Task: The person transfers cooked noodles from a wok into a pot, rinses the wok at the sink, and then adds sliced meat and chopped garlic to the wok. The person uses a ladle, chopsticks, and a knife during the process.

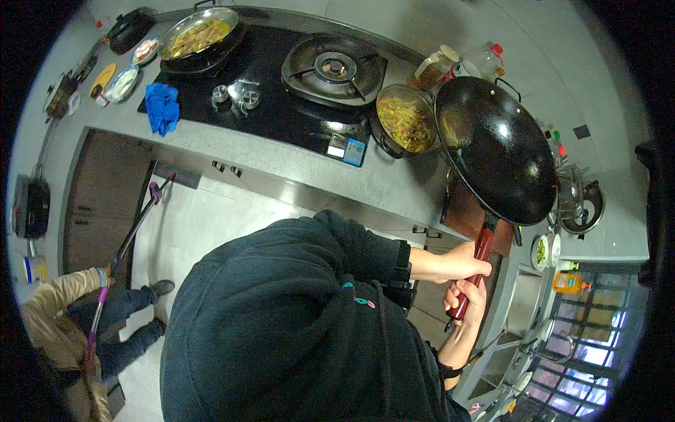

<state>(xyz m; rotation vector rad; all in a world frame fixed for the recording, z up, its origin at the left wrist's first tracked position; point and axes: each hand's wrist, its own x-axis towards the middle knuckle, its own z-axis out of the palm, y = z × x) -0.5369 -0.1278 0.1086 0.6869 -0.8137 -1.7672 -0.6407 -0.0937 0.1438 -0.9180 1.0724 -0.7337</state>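
My left hand [454, 264] grips the dark red wooden handle [483, 245] of a large black wok [501, 142]. Lower down, at the handle's end, my right hand [468, 299] is wrapped around it as well. The wok is tilted towards the left, its glossy inside facing up with no food plainly in it. Its left rim overlaps the edge of a metal pot [387, 142], which holds cooked shredded vegetables [403, 121] with red bits. Whether rim and pot touch I cannot tell. A brown board [464, 211] lies partly hidden beneath the wok.
On the black cooktop [253, 132] are a bare burner [335, 68] and a pan of food [198, 37]. A blue cloth [162, 108] lies at its left. Jars [435, 66] stand behind the pot. At lower left, another person [68, 311] holds a purple-and-black floor mop [132, 232].
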